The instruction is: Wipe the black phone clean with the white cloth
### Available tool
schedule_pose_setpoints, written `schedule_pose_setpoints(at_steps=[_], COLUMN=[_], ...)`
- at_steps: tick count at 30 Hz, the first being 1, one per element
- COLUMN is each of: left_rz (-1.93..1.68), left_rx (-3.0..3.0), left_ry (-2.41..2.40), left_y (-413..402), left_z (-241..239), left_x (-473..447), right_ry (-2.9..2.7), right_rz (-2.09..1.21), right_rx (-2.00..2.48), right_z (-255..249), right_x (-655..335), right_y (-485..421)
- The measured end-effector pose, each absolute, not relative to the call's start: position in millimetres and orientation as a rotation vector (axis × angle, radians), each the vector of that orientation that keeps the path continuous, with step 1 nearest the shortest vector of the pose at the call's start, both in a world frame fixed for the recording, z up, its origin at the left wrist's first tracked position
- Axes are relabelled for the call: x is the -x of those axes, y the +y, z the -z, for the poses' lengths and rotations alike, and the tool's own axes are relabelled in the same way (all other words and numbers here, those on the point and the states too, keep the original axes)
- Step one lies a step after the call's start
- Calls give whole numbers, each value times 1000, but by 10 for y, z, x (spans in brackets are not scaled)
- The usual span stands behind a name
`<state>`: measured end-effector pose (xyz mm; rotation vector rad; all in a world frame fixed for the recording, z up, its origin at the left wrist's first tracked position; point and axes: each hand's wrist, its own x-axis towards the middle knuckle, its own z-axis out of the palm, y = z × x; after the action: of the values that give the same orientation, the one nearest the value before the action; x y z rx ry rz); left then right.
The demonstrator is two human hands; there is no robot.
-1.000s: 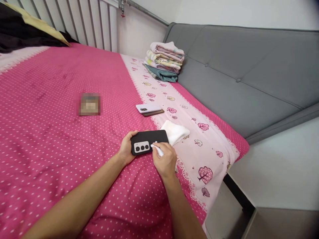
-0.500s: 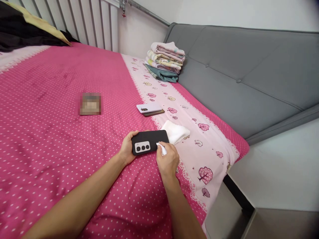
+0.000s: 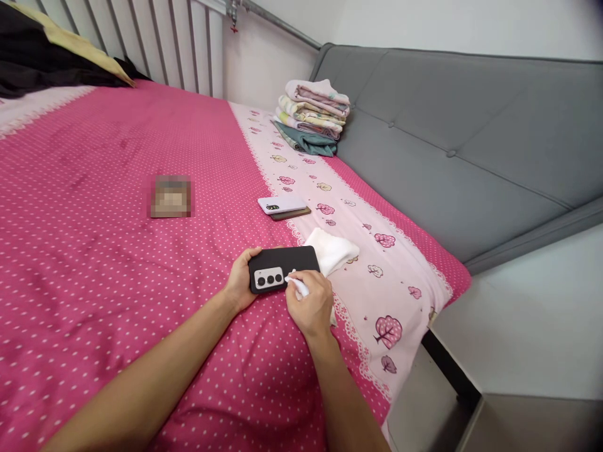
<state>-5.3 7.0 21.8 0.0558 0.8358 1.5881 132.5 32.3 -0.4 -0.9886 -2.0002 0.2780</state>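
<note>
My left grip (image 3: 242, 279) is closed around the left end of a black phone (image 3: 294, 256), thumb at its upper left corner, a little of my fingers showing past its far edge. My right grip (image 3: 311, 304) is pinched nearly shut on a small white wad (image 3: 301, 287), its tip at the phone's back, just right of the silver camera panel (image 3: 269, 280); I can't tell what the wad is made of. The black phone is held back side up over the pink dotted bed (image 3: 198, 138), right in front of me. Just to its right lies a crumpled white cloth (image 3: 332, 251). Beyond the black phone, a lilac phone (image 3: 285, 204) rests partly over a brown flat thing (image 3: 296, 215). Farther left of the black phone sits a square item (image 3: 170, 198), too blurred to make out. Well beyond the black phone, folded fabrics (image 3: 313, 116) are stacked against the grey headboard (image 3: 447, 132).
</note>
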Motion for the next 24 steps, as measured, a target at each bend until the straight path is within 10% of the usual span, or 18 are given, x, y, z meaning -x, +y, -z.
schedule_pose_setpoints(at_steps=[24], left_rz=[-1592], left_rx=[-26], left_ry=[877], left_y=[75], left_z=[-210], left_x=[62], right_ry=[-1906], right_rz=[-253], right_rx=[1159], right_z=[57], right_x=[-1352], right_y=[361])
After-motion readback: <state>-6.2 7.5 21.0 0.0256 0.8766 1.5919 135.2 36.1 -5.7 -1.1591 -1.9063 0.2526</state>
